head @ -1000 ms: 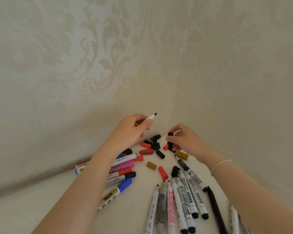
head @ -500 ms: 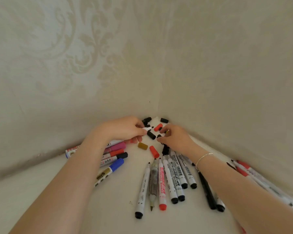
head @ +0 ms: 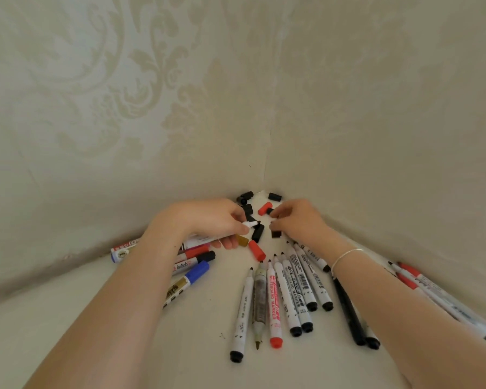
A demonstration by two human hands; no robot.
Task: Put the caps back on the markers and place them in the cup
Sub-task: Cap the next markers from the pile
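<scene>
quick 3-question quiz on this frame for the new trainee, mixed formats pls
1. True or false: the left hand grips an uncapped white marker with its tip toward the loose caps.
2. Multiple choice: where is the red cap nearest the corner? A) on a marker B) loose on the surface, just left of the right hand's fingertips C) inside a cup
3. Fill in: the marker lettered WHITEBOARD MARKER has a ____ end plug.

Key: 1 true; 2 B; 3 red. Note: no cup is in view, and whether the right hand actually pinches the small black cap at its fingertips cannot be told.
</scene>
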